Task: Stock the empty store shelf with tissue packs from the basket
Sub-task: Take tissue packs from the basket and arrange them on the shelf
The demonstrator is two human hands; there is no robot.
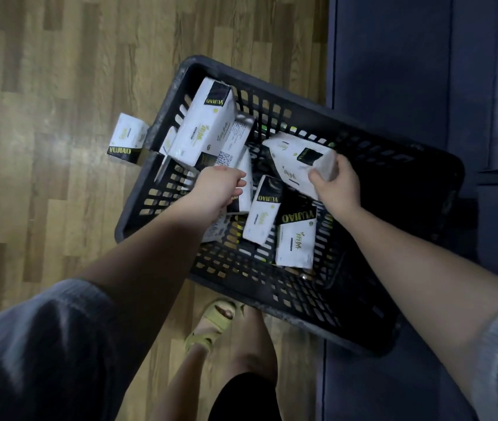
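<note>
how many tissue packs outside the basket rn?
1. A single tissue pack lies on the wood floor, against the basket at its far left wall. All other packs in view are inside the basket, one gripped by the right hand. The basket may hide others.

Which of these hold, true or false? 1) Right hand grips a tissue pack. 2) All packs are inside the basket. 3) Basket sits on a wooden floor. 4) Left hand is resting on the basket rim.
1) True: the right hand grips a tissue pack by its end.
2) False: one stray pack lies on the floor, against the outside of the basket.
3) True: the wooden floor lies under it.
4) False: the left hand reaches in among the packs inside the basket.
</note>
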